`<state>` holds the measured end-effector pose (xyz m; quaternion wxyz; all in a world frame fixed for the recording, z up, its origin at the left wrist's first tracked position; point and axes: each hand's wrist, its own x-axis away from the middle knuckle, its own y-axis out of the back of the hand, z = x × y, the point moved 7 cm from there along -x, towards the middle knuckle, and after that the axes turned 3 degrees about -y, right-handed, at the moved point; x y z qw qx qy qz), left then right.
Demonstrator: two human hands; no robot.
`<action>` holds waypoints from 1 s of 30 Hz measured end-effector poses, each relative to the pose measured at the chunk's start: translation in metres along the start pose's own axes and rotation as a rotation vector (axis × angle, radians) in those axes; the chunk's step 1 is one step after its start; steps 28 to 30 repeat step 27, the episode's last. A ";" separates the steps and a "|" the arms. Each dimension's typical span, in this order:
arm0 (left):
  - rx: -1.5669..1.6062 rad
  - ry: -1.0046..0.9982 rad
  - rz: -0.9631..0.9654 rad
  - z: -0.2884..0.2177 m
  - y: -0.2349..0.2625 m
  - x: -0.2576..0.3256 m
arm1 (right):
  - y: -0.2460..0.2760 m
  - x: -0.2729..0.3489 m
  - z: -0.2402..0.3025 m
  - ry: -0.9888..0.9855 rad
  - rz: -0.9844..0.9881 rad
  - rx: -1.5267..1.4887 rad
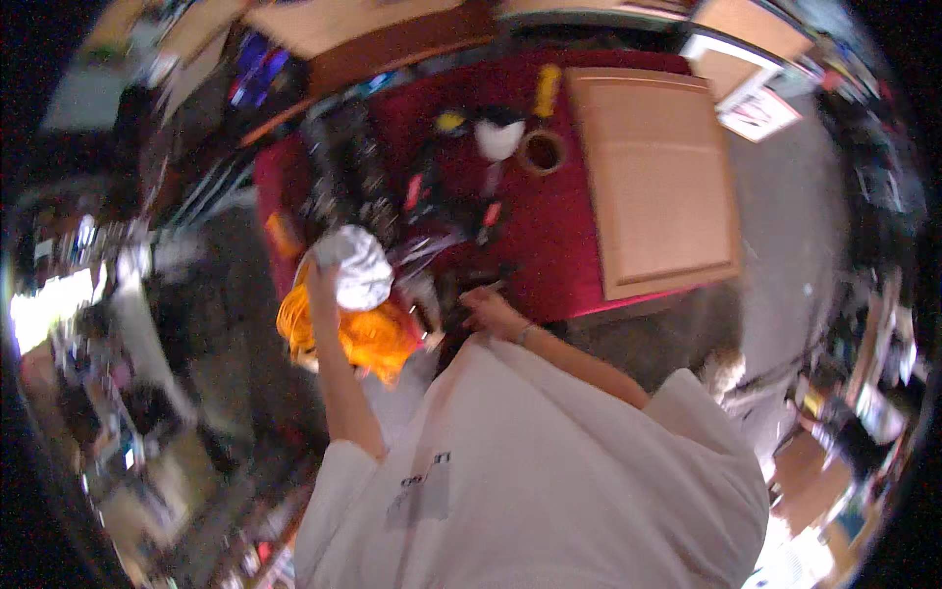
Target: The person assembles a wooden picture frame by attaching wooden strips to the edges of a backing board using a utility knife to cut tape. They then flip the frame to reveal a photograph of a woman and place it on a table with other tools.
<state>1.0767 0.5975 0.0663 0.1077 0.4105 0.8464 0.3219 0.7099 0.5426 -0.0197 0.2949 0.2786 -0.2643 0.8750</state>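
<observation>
My left hand (pixel 322 275) reaches to the left edge of a crumpled white bundle (pixel 363 267), cloth or plastic; motion blur hides its fingers and whether they grip. Under and beside the bundle lies a bright orange heap (pixel 368 339), with strands like a coiled cord at its left. My right hand (pixel 488 312) is near the table's front edge, close to my body. Its fingers look loosely bent and apart, beside blurred dark items (pixel 461 290), and nothing can be made out in them.
The red-covered table (pixel 549 231) bears a wooden panel (pixel 657 182) at the right, a roll of tape (pixel 542 153), a yellow tool (pixel 548 90), a white-and-black object (pixel 498 137) and dark blurred bags (pixel 343 157). A wooden bench (pixel 392 49) stands behind; clutter lines both sides.
</observation>
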 end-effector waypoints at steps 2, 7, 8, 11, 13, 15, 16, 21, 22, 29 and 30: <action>-0.232 -0.127 0.059 0.015 -0.049 -0.022 | 0.029 -0.007 -0.014 0.195 -0.178 0.168; -0.502 -0.498 -0.090 -0.004 -0.075 -0.001 | 0.030 0.055 0.012 0.068 -0.509 -0.117; -0.411 -0.515 -0.030 -0.056 -0.095 0.009 | 0.038 0.074 0.012 0.135 -0.560 -0.055; -0.214 -0.648 -0.108 -0.095 -0.118 0.065 | 0.044 0.155 0.010 0.108 -0.700 0.225; -0.144 -0.808 -0.034 -0.128 -0.147 0.102 | 0.052 0.198 -0.024 0.071 -0.826 0.283; -0.096 -0.928 0.075 -0.170 -0.170 0.135 | 0.073 0.231 -0.062 0.057 -0.924 0.256; -0.081 -0.964 0.156 -0.187 -0.177 0.151 | 0.079 0.246 -0.080 0.037 -0.945 0.233; 0.002 -1.052 0.435 -0.255 -0.221 0.229 | 0.108 0.320 -0.138 -0.062 -1.073 0.023; 0.035 -1.084 0.496 -0.271 -0.235 0.246 | 0.113 0.332 -0.152 -0.054 -1.091 -0.028; 0.206 -1.198 0.762 -0.363 -0.334 0.342 | 0.179 0.395 -0.210 0.023 -1.170 -0.040; 0.206 -1.198 0.762 -0.363 -0.334 0.342 | 0.179 0.395 -0.210 0.023 -1.170 -0.040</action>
